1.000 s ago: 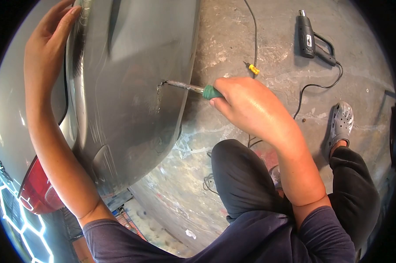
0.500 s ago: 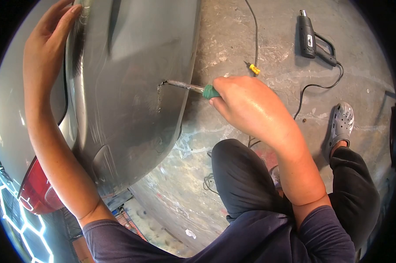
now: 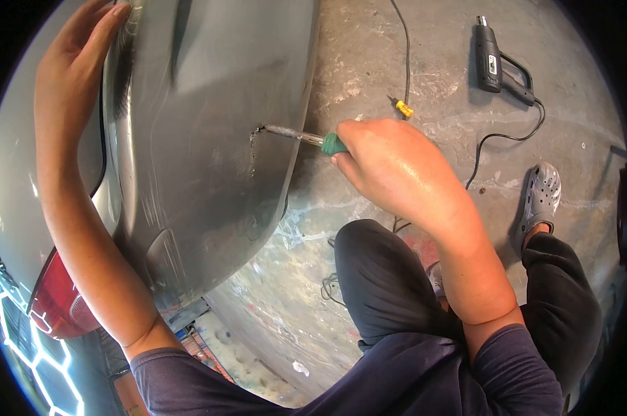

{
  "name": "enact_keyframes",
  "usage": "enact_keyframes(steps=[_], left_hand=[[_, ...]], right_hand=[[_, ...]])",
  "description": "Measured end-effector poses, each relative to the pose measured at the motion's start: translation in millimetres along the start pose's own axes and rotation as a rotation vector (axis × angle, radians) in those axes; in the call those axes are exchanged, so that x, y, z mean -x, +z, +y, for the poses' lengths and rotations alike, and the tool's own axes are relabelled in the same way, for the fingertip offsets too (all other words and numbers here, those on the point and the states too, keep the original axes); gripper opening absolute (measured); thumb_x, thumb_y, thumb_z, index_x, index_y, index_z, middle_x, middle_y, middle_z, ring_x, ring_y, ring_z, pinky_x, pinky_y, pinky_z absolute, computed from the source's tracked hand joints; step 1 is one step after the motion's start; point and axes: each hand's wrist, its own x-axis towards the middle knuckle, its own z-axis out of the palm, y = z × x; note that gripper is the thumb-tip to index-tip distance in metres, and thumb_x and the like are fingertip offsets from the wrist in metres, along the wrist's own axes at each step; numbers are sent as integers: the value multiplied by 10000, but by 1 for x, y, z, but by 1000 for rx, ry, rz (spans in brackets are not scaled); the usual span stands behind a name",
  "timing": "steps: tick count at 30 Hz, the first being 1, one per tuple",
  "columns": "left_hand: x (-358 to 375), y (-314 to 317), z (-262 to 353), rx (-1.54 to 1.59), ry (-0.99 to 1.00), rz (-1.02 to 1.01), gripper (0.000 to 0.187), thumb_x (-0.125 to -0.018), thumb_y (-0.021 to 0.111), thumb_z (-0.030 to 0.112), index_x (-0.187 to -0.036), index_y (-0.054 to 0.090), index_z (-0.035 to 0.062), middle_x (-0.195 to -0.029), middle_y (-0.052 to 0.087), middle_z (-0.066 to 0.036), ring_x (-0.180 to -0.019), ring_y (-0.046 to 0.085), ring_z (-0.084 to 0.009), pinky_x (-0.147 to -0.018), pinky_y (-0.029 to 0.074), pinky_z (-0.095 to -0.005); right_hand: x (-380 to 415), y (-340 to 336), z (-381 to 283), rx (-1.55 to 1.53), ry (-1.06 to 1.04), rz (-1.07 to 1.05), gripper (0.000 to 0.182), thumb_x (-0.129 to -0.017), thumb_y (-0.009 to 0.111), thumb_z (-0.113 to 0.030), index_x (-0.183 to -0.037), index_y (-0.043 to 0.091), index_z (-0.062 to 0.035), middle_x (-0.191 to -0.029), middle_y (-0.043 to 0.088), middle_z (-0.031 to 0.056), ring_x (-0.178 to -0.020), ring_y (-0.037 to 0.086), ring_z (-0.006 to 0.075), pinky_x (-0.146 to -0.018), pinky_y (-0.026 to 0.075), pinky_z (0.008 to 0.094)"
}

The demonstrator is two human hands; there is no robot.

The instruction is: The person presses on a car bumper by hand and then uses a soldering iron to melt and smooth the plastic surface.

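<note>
My right hand (image 3: 397,163) is closed round the green handle of a soldering iron (image 3: 296,134). Its metal tip touches the grey car bumper (image 3: 209,159) at the upper end of a short, rough, melted-looking line (image 3: 252,152). At the upper left, my left hand (image 3: 78,48) rests on the bumper's edge with thumb and fingers apart. Part of its fingers runs out of view at the top.
A heat gun (image 3: 490,62) lies on the concrete floor with its cord. Nearer sits a yellow-handled screwdriver (image 3: 402,107) beside a black cable (image 3: 405,41). A red tail light (image 3: 57,295) is under my left forearm. My bent knee (image 3: 369,243) is close below the iron.
</note>
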Motion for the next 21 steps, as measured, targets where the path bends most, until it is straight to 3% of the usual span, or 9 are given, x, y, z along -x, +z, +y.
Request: enact_keyframes(steps=[9,12,21], left_hand=[[5,9,108,16,-210,99,315,-1046,610,177,-1267,673,-39,-1066,752,-167,-957,725,-215,-882,583,-356],[12,13,105,-64,-72,128,317,-1050,607,182,-1271,671,-36,-1071,752,-166,-958,725,-218,-881,585,-362],[11,11,101,-36,-104,102,323,-1050,608,187,-1278,668,-34,-1083,751,-167,-964,725,-222,-890,582,-367]], right_hand=[[-2,-1,-3,20,29,-25,186,-908,673,-153,-892,642,30,-831,691,233,-844,680,442,-752,540,529],[-3,0,-3,31,38,-37,183,-906,679,-149,-898,629,27,-836,686,228,-855,673,440,-760,531,530],[-5,-3,-6,45,60,-58,192,-904,676,-155,-901,629,31,-847,686,232,-855,674,440,-760,532,532]])
